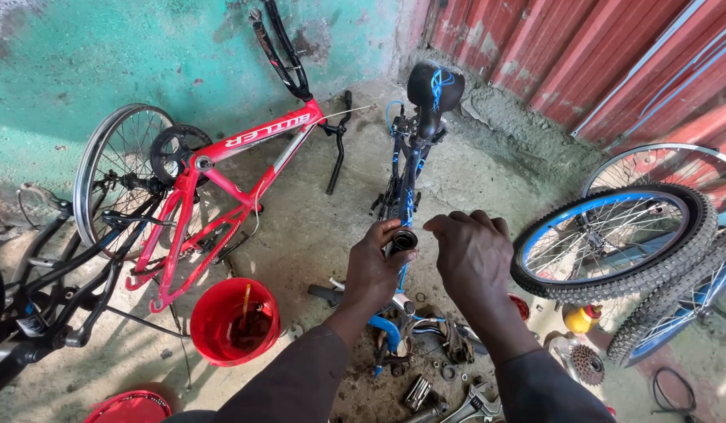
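At the centre of the concrete floor (pixel 316 227), the left hand (pixel 372 270) is gripping the blue frame's black tube end (pixel 403 240) while the right hand (pixel 474 254), fingers curled loosely, is hovering at three o'clock, risking small parts dropping among the scattered bits (pixel 445 368).

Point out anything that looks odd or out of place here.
The blue bicycle frame stands upside down on its saddle, wheels off. The left hand grips its open tube end. Loose small parts litter the ground.
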